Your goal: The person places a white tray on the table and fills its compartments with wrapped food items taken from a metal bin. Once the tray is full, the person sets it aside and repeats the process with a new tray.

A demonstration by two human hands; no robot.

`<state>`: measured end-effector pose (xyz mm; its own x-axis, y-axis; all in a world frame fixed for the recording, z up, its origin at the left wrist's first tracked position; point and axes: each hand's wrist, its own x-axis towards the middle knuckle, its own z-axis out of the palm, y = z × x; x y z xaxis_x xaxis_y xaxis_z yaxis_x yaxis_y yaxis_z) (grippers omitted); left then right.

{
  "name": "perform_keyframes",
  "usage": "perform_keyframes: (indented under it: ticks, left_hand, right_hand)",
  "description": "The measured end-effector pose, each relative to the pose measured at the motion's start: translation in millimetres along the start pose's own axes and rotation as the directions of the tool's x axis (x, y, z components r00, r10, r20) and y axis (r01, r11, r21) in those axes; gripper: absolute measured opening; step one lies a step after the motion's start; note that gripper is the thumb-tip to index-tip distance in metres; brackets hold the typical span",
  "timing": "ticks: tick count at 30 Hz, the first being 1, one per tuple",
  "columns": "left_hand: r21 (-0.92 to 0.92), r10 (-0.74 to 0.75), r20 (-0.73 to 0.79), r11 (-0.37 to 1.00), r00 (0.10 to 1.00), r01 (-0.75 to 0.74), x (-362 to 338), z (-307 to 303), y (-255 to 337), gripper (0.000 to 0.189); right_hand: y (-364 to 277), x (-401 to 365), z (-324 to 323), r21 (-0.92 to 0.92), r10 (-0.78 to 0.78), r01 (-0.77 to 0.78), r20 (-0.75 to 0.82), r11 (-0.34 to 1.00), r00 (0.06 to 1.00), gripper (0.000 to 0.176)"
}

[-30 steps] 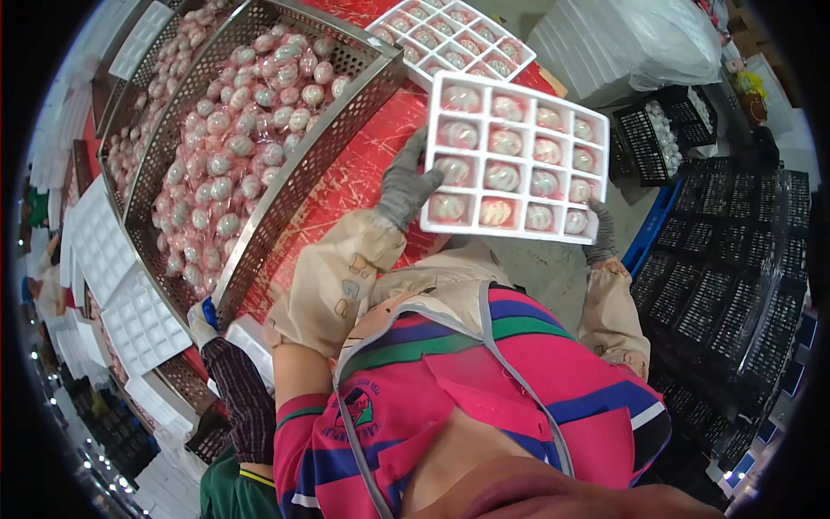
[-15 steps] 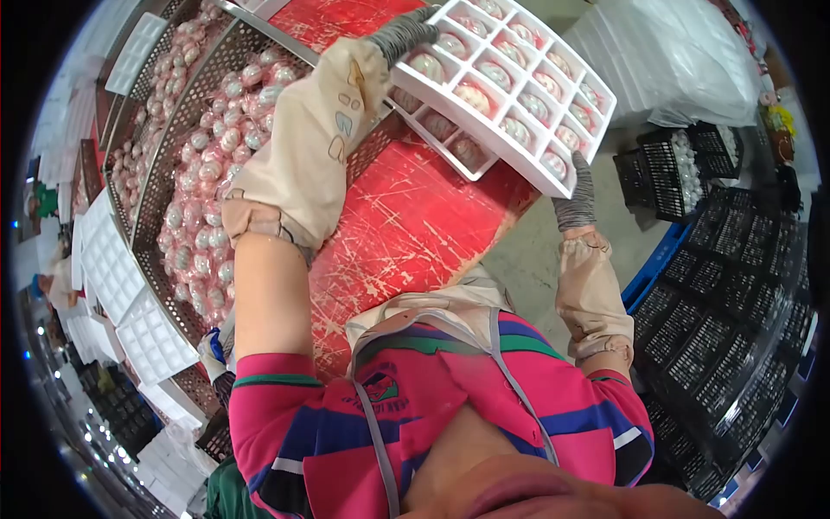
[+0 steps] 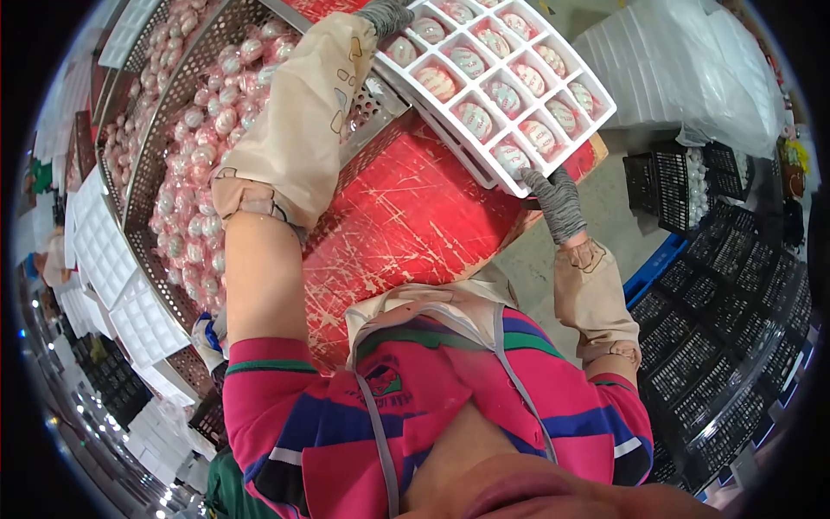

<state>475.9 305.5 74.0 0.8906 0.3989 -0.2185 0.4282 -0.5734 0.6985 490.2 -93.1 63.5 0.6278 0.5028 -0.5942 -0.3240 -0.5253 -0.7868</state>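
A white compartment tray (image 3: 486,67) filled with egg-shaped pieces in printed clear-and-red wrappers lies over another white tray (image 3: 478,167), of which only an edge shows. My left hand (image 3: 386,16), in a grey glove, grips the upper tray at its far left corner; its fingertips are partly hidden. At the near right corner, my right hand (image 3: 556,203) is closed on the tray, the thumb over the rim and the other fingers mostly out of sight below. Both trays are over the scratched red tabletop (image 3: 389,229).
Left of the table, a perforated metal bin (image 3: 147,169) holds many loose wrapped pieces (image 3: 203,160). Stacked empty white trays (image 3: 108,246) stand beyond it. To the right are black crates (image 3: 722,303), a blue pallet (image 3: 654,266) and plastic-covered white stacks (image 3: 674,69).
The filled tray has come down from a tilted, raised position and now nearly lines up with the tray beneath. Both my hands moved with it, slightly to the left.
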Motion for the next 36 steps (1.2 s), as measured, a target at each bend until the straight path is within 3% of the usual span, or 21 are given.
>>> perform_keyframes:
  ticks: [2,6,10,12,13,14,15,16,17,20,22,28,30,31,32,33,34,35,36]
  left_hand:
    - [0.044,-0.015,0.002,0.999,1.0,0.015,-3,-1,-4,0.05]
    - [0.128,-0.029,0.005,0.991,1.0,0.028,-2,-2,-7,0.049]
    - [0.223,-0.047,0.02,0.974,0.999,0.042,-2,-2,-14,0.049]
    - [0.284,-0.032,0.011,0.959,0.999,0.028,-9,-5,-21,0.049]
    - [0.31,-0.03,-0.004,0.95,1.0,0.03,-17,-9,-24,0.049]
    - [0.328,-0.057,-0.02,0.943,0.998,0.061,-27,-13,-22,0.048]
    - [0.355,-0.076,-0.051,0.931,0.996,0.089,-41,-14,-24,0.048]
    - [0.366,-0.095,-0.076,0.923,0.993,0.116,-49,-13,-18,0.048]
    - [0.369,-0.118,-0.1,0.918,0.988,0.147,-52,-12,-12,0.048]
    - [0.366,-0.159,-0.166,0.907,0.973,0.21,-59,-20,6,0.048]
    - [0.347,-0.153,-0.212,0.912,0.965,0.221,-76,-25,22,0.047]
    - [0.142,0.014,-0.464,0.988,0.886,0.059,-158,2,44,0.04]
    - [0.067,0.184,-0.644,0.98,0.743,-0.185,-210,17,38,0.038]
    - [0.05,0.204,-0.676,0.971,0.708,-0.232,-235,24,33,0.037]
    - [0.035,0.223,-0.705,0.959,0.673,-0.281,-261,30,30,0.036]
    - [-0.001,0.193,-0.72,0.96,0.667,-0.28,-290,33,27,0.034]
    - [-0.038,0.163,-0.731,0.96,0.662,-0.277,-315,37,26,0.032]
    - [-0.036,0.166,-0.734,0.959,0.658,-0.282,-328,46,21,0.032]
    - [-0.042,0.148,-0.748,0.962,0.647,-0.268,-339,56,9,0.03]
  right_hand:
    - [14,2,9,0.057,-0.211,0.21,0.011,0.976,0.977,0.045]
    - [14,-1,29,-0.016,-0.173,0.172,-0.035,0.985,0.984,0.042]
    - [-6,-19,37,0.056,0.009,-0.009,-0.001,0.998,1.0,0.043]
    - [7,-14,36,-0.063,-0.112,0.109,-0.043,0.992,0.993,0.042]
    - [12,-11,36,-0.049,-0.137,0.136,-0.005,0.989,0.991,0.042]
    - [-1,-20,34,0.04,-0.017,0.015,0.042,0.999,0.999,0.041]
    - [-7,-22,36,0.108,0.0,-0.009,0.079,0.994,0.997,0.042]
    - [-13,-26,44,0.114,-0.028,0.024,0.034,0.993,0.999,0.044]
    - [9,-13,35,0.016,0.025,-0.025,0.019,1.0,1.0,0.047]
    - [39,3,36,0.03,-0.128,0.127,0.038,0.991,0.991,0.058]
    - [22,-9,44,0.028,-0.058,0.057,0.007,0.998,0.998,0.061]
    - [23,-7,31,-0.018,-0.086,0.085,-0.069,0.996,0.994,0.06]
    - [21,-10,30,-0.001,-0.036,0.036,-0.018,0.999,0.999,0.066]
    - [15,-17,30,-0.033,0.071,-0.069,0.031,0.997,0.997,0.074]
    - [9,-29,33,-0.039,0.063,-0.062,0.023,0.997,0.998,0.074]
    - [2,-43,37,-0.136,0.249,-0.223,0.215,0.965,0.944,0.077]
    - [-4,-59,44,-0.258,0.433,-0.356,0.378,0.898,0.819,0.08]
    - [-8,-81,58,-0.344,0.384,-0.243,0.441,0.907,0.811,0.068]
    - [-12,-94,75,-0.343,0.376,-0.232,0.45,0.91,0.81,0.068]
